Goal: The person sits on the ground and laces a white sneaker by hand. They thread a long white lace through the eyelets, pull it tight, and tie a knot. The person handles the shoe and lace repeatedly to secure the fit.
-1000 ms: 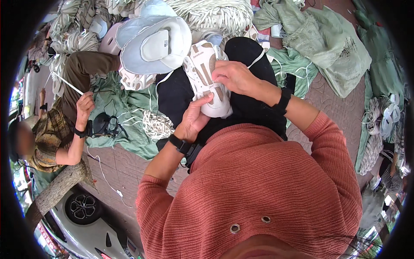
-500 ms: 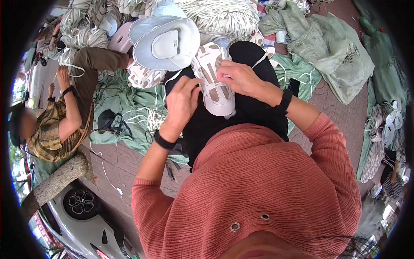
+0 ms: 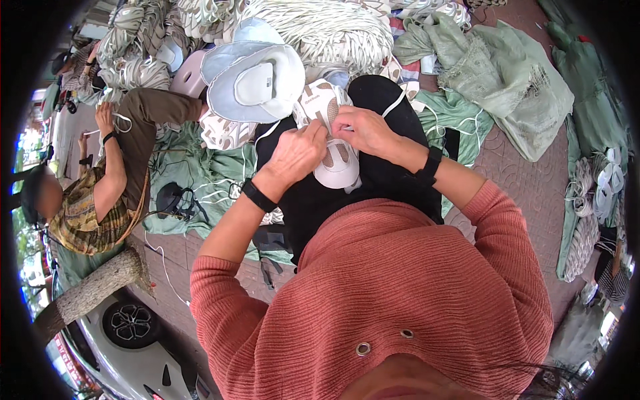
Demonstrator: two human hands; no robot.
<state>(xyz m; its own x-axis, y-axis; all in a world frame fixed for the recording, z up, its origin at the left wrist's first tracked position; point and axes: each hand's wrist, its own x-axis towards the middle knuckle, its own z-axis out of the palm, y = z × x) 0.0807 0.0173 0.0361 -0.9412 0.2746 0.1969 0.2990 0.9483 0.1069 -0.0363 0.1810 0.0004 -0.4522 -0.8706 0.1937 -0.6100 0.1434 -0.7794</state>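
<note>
A white and beige shoe upper (image 3: pixel 335 175) lies on my lap, its rounded toe toward me. Over its middle, my left hand (image 3: pixel 299 155) is closed in a pinch, fingertips against the lacing area. Just to the right, my right hand (image 3: pixel 367 133) also pinches at the upper, thumb and forefinger together. The two hands nearly meet. Whatever is between the fingertips is too small or hidden to make out. White cords cross my black trouser legs (image 3: pixel 380 93) on either side.
A pale blue hat-like cloth piece (image 3: pixel 223 90) sits beyond my left hand. Bundled white uppers (image 3: pixel 320 30) heap up at the back. Green sheeting (image 3: pixel 180 223) covers ground at left, and a pale sack (image 3: pixel 520 87) lies right. A co-worker (image 3: pixel 90 207) sits at far left, handling white cord.
My left hand has moved right and slightly down onto the middle of the shoe upper, closing the gap to my right hand. My right hand stays near the same spot, still pinched.
</note>
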